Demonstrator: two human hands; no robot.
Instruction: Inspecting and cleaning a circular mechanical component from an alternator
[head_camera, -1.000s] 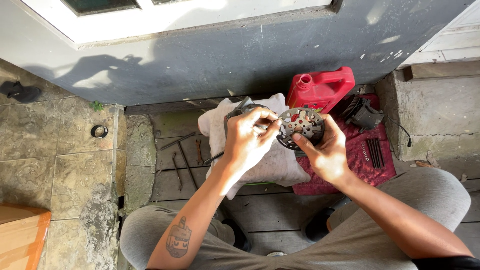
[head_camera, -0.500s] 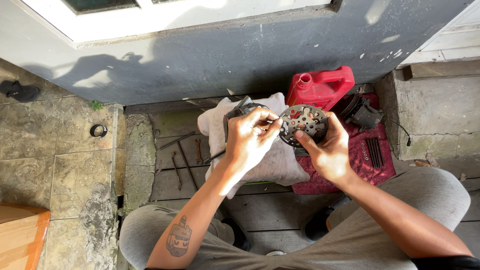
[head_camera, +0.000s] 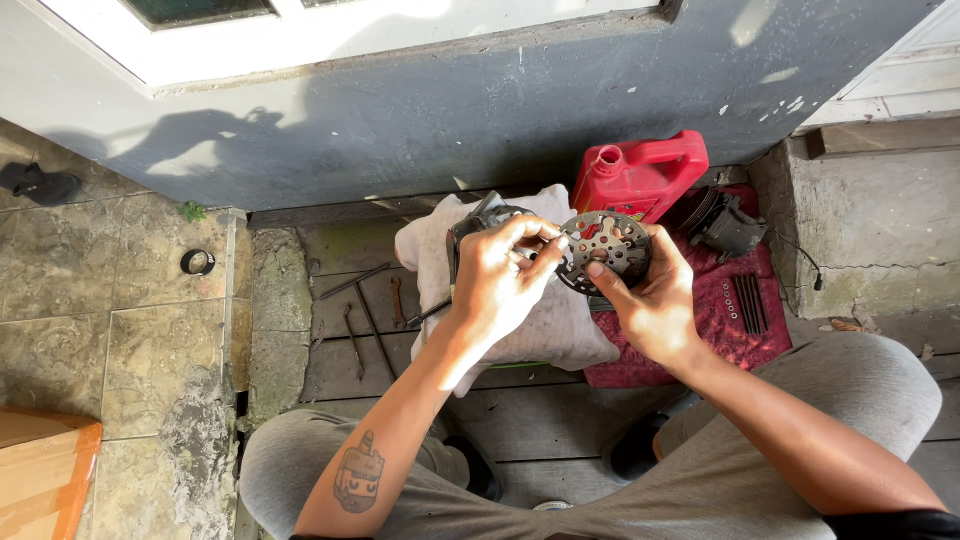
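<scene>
Red jug (head_camera: 640, 178) behind perforated disc (head_camera: 604, 250)

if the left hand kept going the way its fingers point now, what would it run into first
Most likely the round perforated metal disc that the right hand holds up. The left hand points to the right, its fingertips already at the disc's left edge. Whether they touch cannot be told from this view.
</scene>
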